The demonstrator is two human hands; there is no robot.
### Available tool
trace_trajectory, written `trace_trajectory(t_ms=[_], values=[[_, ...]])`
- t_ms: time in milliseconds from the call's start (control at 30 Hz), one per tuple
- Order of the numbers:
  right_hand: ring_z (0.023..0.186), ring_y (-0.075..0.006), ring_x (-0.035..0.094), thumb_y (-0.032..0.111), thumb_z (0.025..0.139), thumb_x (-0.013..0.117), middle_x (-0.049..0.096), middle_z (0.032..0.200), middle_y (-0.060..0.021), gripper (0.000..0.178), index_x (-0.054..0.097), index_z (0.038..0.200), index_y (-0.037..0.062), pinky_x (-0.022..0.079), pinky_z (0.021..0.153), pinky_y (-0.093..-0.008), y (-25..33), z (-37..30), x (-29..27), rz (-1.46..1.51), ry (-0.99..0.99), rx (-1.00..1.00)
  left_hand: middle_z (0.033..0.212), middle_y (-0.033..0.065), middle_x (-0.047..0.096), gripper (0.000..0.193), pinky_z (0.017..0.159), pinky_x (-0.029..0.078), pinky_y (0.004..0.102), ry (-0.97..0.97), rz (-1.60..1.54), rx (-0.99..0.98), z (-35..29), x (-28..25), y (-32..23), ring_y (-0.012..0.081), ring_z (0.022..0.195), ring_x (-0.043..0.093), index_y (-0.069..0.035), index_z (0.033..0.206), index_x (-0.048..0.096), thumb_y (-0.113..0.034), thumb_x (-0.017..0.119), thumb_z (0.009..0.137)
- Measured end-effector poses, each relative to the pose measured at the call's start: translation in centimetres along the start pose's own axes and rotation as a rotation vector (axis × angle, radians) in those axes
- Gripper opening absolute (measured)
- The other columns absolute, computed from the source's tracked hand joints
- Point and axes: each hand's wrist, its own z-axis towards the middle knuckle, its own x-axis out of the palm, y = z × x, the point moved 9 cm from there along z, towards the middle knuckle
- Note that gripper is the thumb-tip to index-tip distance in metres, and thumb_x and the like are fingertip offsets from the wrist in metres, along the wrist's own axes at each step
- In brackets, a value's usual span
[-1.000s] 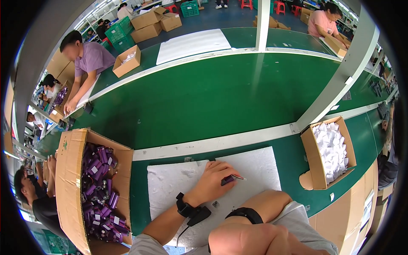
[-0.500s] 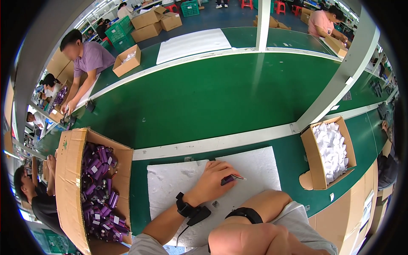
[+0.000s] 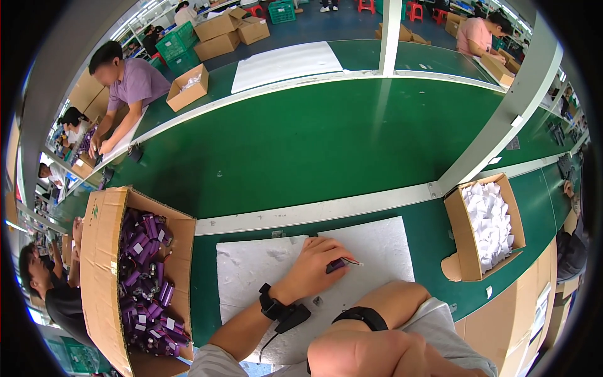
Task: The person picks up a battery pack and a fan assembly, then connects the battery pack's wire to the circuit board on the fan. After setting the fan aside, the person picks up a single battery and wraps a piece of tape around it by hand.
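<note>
My left hand [image 3: 319, 264], with a black device strapped at its wrist, rests over white foam sheets [image 3: 383, 251]. Its fingers are curled over a purple battery pack [image 3: 336, 266], which sticks out on the thumb side; thin red and dark wires run from the pack to a small white tip. My right arm is folded up at the lower edge, a black band around it. Very near the camera, my right hand [image 3: 370, 355] is cut off by the frame, and its fingers cannot be made out. A small clear piece [image 3: 317, 301] lies on the foam.
On the left stands a carton [image 3: 103, 276] of many purple battery packs [image 3: 151, 283]. A cardboard box [image 3: 461, 242] of white paper pieces [image 3: 487, 223] stands right. Beyond a pale rail [image 3: 320, 208] runs a green belt [image 3: 301, 144]. A slanted post [image 3: 502, 129] rises at right. Co-workers sit around.
My hands and the purple battery pack keep their places. Specks and a dark item on the green belt have shifted slightly right. Co-workers at the left and far right have moved their arms.
</note>
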Motion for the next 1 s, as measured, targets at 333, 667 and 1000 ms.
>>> trace_trajectory(t_ms=[333,667,1000], values=[[0.075,-0.0378,0.066,0.029,0.096,0.044,0.055,0.132,-0.0037,0.045,0.042,0.139,0.0171,0.060,0.054,-0.0415,-0.4,-0.2,0.3,0.042,-0.002,0.057,0.095,0.0011,0.060,0.022,0.084,0.035,0.0346,-0.004,0.008,-0.006,-0.3,-0.1,0.1,0.0212,0.093,0.054,-0.015,0.095,0.067,-0.011,0.074,0.074],[0.079,-0.0371,0.066,0.029,0.099,0.037,0.057,0.130,0.0000,0.040,0.045,0.137,0.0167,0.060,0.058,-0.0442,-0.8,-1.3,0.9,0.165,0.002,0.101,0.095,0.0011,0.060,0.023,0.085,0.035,0.0344,0.006,-0.038,-0.009,-0.2,0.2,0.1,0.0212,0.094,0.053,-0.015,0.097,0.066,-0.010,0.073,0.076],[0.065,-0.0230,0.061,0.022,0.099,0.033,0.061,0.101,-0.0069,0.033,0.054,0.117,0.0047,0.053,0.055,-0.0286,-0.8,-1.1,0.9,-0.007,-0.251,-0.121,0.094,0.0005,0.060,0.020,0.085,0.035,0.0346,-0.006,-0.047,-0.012,-0.2,0.4,0.3,0.0210,0.092,0.053,-0.016,0.095,0.066,-0.010,0.072,0.076]])
